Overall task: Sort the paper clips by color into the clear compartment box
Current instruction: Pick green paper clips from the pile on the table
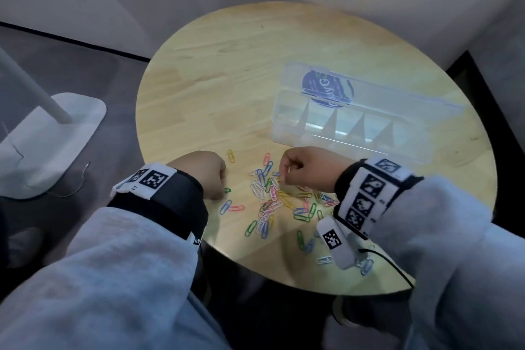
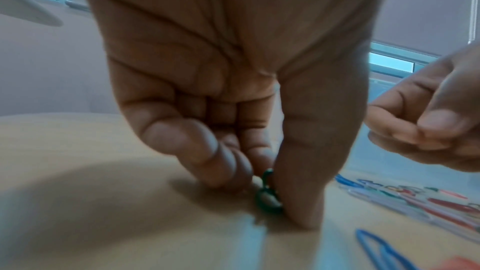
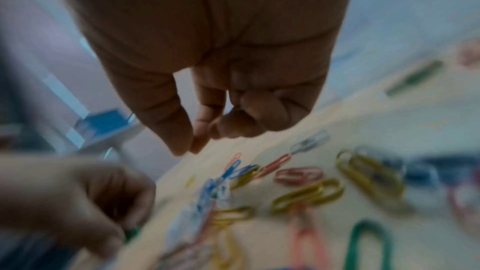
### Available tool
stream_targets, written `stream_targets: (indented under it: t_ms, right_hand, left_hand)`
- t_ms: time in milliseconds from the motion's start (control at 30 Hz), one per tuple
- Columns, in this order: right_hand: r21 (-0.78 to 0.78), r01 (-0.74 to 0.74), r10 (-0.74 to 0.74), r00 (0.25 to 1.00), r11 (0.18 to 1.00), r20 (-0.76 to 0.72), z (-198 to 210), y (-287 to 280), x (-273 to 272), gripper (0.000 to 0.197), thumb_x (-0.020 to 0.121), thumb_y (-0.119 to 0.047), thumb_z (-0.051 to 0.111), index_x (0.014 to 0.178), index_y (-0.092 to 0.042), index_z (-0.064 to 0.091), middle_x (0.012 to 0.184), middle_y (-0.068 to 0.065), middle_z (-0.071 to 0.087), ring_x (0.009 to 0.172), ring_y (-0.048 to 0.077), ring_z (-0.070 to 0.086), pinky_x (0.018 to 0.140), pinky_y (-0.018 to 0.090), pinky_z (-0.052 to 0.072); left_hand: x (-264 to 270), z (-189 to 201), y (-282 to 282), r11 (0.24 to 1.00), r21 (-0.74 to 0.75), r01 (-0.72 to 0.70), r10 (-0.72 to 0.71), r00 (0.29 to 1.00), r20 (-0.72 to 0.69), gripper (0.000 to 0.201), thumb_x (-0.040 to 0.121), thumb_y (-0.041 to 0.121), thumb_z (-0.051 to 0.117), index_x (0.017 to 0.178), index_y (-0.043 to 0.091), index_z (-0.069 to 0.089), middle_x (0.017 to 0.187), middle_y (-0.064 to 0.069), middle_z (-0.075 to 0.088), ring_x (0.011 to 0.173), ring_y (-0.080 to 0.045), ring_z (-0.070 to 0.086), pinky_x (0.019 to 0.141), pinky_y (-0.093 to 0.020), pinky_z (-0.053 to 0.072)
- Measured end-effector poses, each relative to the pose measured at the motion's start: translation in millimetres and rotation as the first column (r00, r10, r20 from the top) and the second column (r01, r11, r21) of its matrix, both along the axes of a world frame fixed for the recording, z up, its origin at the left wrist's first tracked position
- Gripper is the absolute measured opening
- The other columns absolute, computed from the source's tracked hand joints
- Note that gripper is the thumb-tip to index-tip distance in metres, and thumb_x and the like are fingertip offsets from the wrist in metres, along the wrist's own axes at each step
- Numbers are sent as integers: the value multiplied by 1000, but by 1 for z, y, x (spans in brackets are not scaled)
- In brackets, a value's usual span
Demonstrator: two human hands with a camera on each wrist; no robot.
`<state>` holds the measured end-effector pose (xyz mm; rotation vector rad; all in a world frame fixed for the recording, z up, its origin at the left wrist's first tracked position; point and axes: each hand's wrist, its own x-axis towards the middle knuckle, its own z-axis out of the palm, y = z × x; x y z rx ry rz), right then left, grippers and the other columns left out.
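We see the paper clips (image 1: 272, 202) as a loose scatter of thin bent-wire loops in white, blue, green, yellow, pink and red, lying flat and partly overlapping in the lower middle of the head view, on a round table (image 1: 216, 71) of pale, smooth wood with visible grain. Above and to the right of the scatter sits the clear compartment box (image 1: 287, 122), a long rectangle of transparent plastic with thin dividers marking a row of cells and its lid (image 1: 397, 91) hinged open toward the back, a blue label showing through it. Our left hand (image 1: 203, 170), at centre left of the frame, points fingertips down on the wood; the left wrist view shows its thumb and fingers pinching one green clip (image 2: 267, 196) against the tabletop. Our right hand (image 1: 308, 169), just right of centre, hangs above the pile with fingers curled and thumb tip pressed to the forefinger; the right wrist view is blurred and we cannot tell whether anything is caught between them. In the left of the frame a white stand (image 1: 54, 133) with a flat base rests on grey floor.
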<state>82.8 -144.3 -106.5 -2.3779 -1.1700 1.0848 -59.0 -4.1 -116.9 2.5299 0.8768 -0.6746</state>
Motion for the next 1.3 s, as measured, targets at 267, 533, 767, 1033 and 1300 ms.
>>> stream_targets:
  t_ms: [267,533,767,1033,1300]
  right_hand:
    - [-235,-356,418,849,904,324,-7,33,-13,17,83,-9,52,93,-21,59,82,-7,48,89,22,53,78,32,46]
    - [-255,-316,383,880,914,281,-9,26,-13,10,80,-12,55,76,-17,49,81,0,52,73,18,46,53,23,34]
    - [-32,22,-21,999,999,38,2,-4,1,14,76,-13,62,65,-19,56,61,-6,53,54,9,45,58,23,40]
    - [99,596,-411,656,797,-634,-3,-75,19,28,83,19,44,68,-5,49,45,4,55,35,9,48,36,16,38]
    - [-3,664,-436,487,747,-757,0,-84,20,32,84,5,23,69,-5,50,62,7,36,51,15,36,39,19,36]
  left_hand:
    - [1,0,-2,1000,7,30,-30,1000,5,16,76,11,59,64,20,53,68,6,54,69,-16,51,49,-19,31]
    - [0,5,9,955,-295,-6,77,971,228,22,74,7,67,72,24,54,66,9,55,59,-10,48,60,-24,37]
    - [-4,19,5,650,-754,-92,440,855,274,20,77,-11,62,80,9,60,43,8,51,44,-7,56,53,-17,52]
    - [10,28,-30,269,-949,-167,743,663,94,27,87,-9,39,74,9,53,60,-4,50,42,-9,54,41,-13,45]
    - [10,15,-46,960,-219,-173,204,971,124,8,77,22,62,74,16,59,61,0,55,54,-17,45,56,-23,36]
